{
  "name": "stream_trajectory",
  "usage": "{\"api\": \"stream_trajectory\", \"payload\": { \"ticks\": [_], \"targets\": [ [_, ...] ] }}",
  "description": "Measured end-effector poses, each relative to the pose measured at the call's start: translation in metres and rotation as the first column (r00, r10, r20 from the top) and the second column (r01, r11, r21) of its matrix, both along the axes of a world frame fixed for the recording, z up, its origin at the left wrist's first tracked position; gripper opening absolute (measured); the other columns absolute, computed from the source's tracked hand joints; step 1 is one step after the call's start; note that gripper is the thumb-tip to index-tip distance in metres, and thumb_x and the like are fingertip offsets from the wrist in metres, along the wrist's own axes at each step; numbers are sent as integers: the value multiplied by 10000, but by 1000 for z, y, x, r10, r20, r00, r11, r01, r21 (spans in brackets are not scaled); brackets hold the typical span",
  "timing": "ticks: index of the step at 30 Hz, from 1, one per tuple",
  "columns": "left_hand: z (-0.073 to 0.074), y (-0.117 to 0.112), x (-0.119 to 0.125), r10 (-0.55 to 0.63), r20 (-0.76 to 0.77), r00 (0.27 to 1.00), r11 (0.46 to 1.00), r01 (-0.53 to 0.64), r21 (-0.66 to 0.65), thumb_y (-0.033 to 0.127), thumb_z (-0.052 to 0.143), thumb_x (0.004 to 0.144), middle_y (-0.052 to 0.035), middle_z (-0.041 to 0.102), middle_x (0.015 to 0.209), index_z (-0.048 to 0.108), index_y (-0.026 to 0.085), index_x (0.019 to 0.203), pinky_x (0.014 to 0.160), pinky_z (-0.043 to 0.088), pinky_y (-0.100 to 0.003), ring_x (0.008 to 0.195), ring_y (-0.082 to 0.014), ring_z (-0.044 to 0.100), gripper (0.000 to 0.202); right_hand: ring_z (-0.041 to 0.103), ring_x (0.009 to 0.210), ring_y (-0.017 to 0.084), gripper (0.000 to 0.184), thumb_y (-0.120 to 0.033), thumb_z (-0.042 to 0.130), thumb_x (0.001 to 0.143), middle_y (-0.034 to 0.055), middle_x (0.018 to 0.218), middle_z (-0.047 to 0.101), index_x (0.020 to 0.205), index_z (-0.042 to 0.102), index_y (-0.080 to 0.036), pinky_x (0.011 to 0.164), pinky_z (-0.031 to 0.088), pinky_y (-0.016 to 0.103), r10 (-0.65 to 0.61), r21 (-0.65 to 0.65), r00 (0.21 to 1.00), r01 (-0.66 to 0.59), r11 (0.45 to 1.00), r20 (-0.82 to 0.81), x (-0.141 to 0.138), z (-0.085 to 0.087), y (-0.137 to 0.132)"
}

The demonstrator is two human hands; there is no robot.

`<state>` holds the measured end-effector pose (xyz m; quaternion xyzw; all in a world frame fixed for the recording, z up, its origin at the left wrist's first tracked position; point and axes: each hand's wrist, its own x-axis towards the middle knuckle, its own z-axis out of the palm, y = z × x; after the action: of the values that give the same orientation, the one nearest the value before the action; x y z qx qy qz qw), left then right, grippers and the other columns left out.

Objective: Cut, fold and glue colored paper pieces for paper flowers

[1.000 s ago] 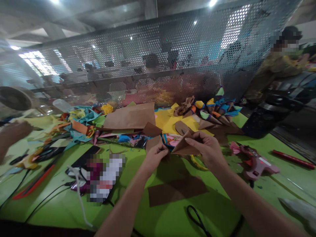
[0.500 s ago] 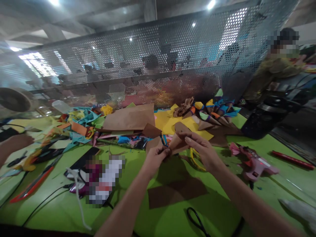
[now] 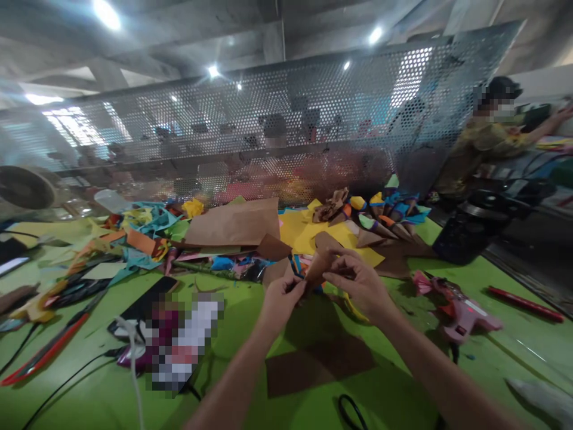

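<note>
A piece of brown paper [image 3: 320,263], curled into a loose cone shape, stands between my two hands above the green table. My left hand [image 3: 280,298] pinches its lower end between thumb and fingertips. At the right edge of the paper, my right hand [image 3: 360,283] has its thumb and fingers closed on it. Partly behind my right hand lies a yellow ring [image 3: 351,307]. Below my hands a flat brown paper rectangle [image 3: 320,365] rests on the table. Small brown paper cones with coloured tips [image 3: 387,218] are heaped beyond my right hand.
A pink glue gun [image 3: 470,319], a red pen [image 3: 526,304] and a dark bottle [image 3: 463,233] are on the right. Coloured paper scraps [image 3: 147,215] and a large brown sheet [image 3: 235,221] lie along the perforated metal screen [image 3: 268,119]. Left are a phone [image 3: 145,301] and cables. A co-worker stands far right.
My right fingers have closed in on the paper's edge, while my left hand keeps its pinch. The view has shifted slightly. Another person's arm at the left has mostly withdrawn.
</note>
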<state>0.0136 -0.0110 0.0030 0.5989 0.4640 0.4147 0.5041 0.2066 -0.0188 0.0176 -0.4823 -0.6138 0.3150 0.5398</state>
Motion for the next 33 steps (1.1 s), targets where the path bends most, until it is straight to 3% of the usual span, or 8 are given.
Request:
{"api": "stream_trajectory", "payload": {
  "ticks": [10, 15, 19, 22, 24, 29, 33],
  "targets": [
    [-10, -2, 3, -16, -7, 1000, 999, 17, 29, 421, 608, 805, 36, 547, 585, 646, 166, 754, 479, 391, -220, 454, -97, 476, 263, 585, 1095, 283, 246, -346, 757, 711, 105, 1106, 640, 675, 550, -219, 811, 463, 359, -79, -39, 992, 75, 996, -94, -3, -3, 1],
    [-7, -3, 3, -66, 23, 998, 997, 65, 28, 419, 615, 813, 23, 576, 589, 641, 161, 758, 473, 399, -213, 468, -99, 487, 265, 609, 809, 224, 289, -374, 786, 670, 28, 800, 626, 759, 556, -224, 693, 454, 333, -89, -112, 984, 72, 991, -151, -2, -3, 3],
    [-5, -5, 3, -75, 21, 997, 997, 75, 25, 414, 622, 814, 29, 577, 582, 651, 157, 780, 472, 387, -197, 459, -85, 477, 261, 599, 796, 215, 312, -379, 782, 665, 42, 856, 645, 872, 625, -205, 739, 454, 352, -39, -146, 990, 19, 989, -138, 1, -2, 5],
    [-4, -5, 2, -98, 36, 995, 995, 98, 13, 447, 631, 809, 27, 583, 588, 650, 157, 789, 475, 397, -192, 471, -86, 485, 291, 578, 813, 220, 206, -388, 728, 720, 32, 796, 617, 711, 625, -210, 749, 425, 351, -6, -96, 999, 3, 995, -37, 2, 1, 4],
    [-4, -4, 2, -122, 51, 991, 992, 123, -11, 504, 624, 808, 18, 593, 591, 639, 157, 784, 479, 415, -198, 483, -95, 500, 349, 553, 790, 212, 240, -392, 717, 727, 18, 742, 578, 629, 591, -213, 728, 405, 340, -23, -75, 1000, 23, 997, 1, 2, 3, 3],
    [0, -4, 1, -75, 95, 993, 992, 84, -95, 669, 554, 795, -11, 624, 579, 632, 151, 802, 457, 410, -211, 469, -110, 510, 524, 480, 699, 173, 278, -414, 729, 688, -15, 687, 506, 614, 560, -206, 665, 371, 306, -111, -78, 993, 109, 991, -33, 0, 13, -2],
    [2, -4, 1, -79, 60, 995, 995, 82, -63, 672, 570, 777, -9, 606, 569, 614, 152, 737, 455, 401, -210, 466, -105, 508, 523, 446, 648, 157, 297, -432, 726, 676, -29, 642, 475, 604, 539, -212, 618, 346, 290, -128, -87, 990, 123, 989, -52, -1, 19, -4]
  ]
}}
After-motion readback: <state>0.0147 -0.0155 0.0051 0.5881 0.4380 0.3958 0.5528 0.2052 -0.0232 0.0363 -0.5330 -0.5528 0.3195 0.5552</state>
